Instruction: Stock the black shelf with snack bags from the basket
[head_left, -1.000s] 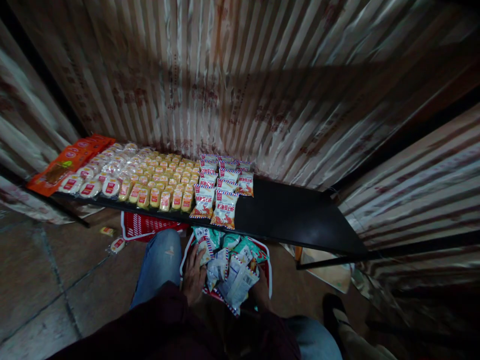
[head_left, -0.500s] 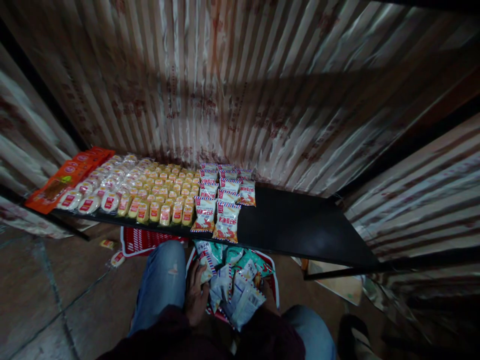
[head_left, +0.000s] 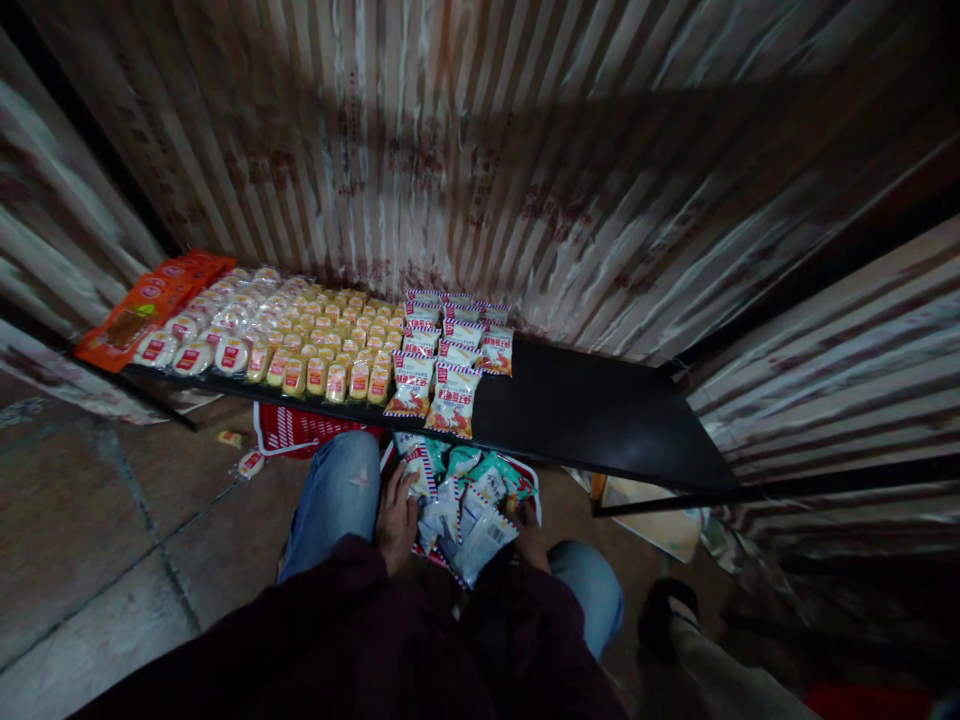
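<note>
Between my knees stands a basket with a pale rim and red inside, full of white and green snack bags. My left hand is at its left side, fingers bent and closed against a white snack bag with a striped edge. At the right side of the basket is my right hand, beside the bags; its fingers are dark and partly hidden, so their grip cannot be made out. Just above, on the black shelf, white-and-orange snack bags stand in rows.
Left along the shelf are wrapped yellow cakes, white round cakes and orange packets. A second red basket sits under the shelf. Two wrapped pieces lie on the floor. Another person's shoe is at the right.
The view has tilted, so the shelf and basket appear higher in it. Both hands stay at the basket's sides, and the bags on the shelf look unchanged. More of the other person's leg shows.
</note>
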